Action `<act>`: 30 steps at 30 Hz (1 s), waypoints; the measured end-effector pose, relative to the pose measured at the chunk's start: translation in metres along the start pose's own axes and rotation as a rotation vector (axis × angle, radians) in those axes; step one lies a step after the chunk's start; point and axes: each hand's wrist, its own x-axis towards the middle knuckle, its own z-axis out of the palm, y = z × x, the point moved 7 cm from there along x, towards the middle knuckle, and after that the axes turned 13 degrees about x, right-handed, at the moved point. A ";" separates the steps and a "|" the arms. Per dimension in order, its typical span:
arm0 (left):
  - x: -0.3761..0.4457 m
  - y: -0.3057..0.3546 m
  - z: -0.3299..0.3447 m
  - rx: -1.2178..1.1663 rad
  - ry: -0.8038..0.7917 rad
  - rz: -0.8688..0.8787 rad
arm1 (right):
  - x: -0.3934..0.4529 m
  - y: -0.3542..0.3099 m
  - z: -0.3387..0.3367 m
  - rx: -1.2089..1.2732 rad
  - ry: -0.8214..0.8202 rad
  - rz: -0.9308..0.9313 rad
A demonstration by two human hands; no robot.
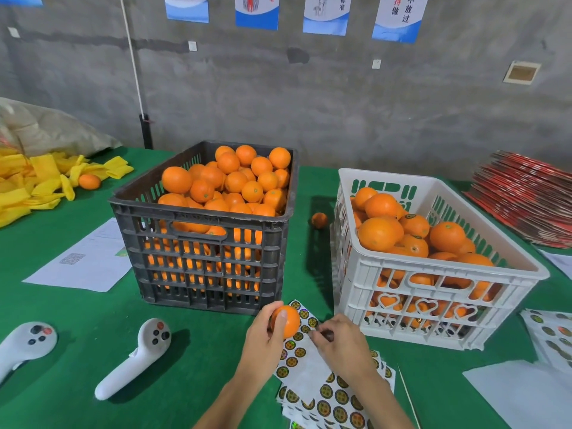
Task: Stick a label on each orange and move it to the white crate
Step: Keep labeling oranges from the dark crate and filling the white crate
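Green table cloth (198,351), two crates: dark crate (204,243) heaped with oranges, white crate (433,292) partly filled. One orange (289,320) gripped in left hand (263,339), fingers curled round it, above label sheets (322,394). Right hand (343,342) pinching at top sheet, fingertips together; label between them too small to tell. Two loose oranges: one (319,220) between crates, one (89,181) by yellow foam nets (34,184). Two white controllers (136,357) at left.
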 end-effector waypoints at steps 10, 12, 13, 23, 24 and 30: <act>-0.001 0.000 -0.001 -0.007 0.018 -0.011 | -0.002 0.002 0.000 0.012 0.021 -0.044; 0.000 0.000 -0.001 -0.009 0.021 -0.009 | -0.003 0.002 0.001 -0.051 0.025 -0.060; 0.000 0.000 -0.001 -0.010 0.023 -0.007 | -0.004 0.001 0.000 -0.066 0.037 -0.062; 0.002 0.046 -0.025 -0.176 0.062 0.056 | -0.020 -0.091 -0.032 -0.021 0.395 -0.413; 0.003 0.058 -0.031 -0.217 0.065 0.082 | -0.021 -0.101 -0.038 0.007 0.406 -0.467; 0.017 0.136 -0.077 -0.462 0.087 0.164 | -0.023 -0.156 -0.088 0.024 0.510 -0.761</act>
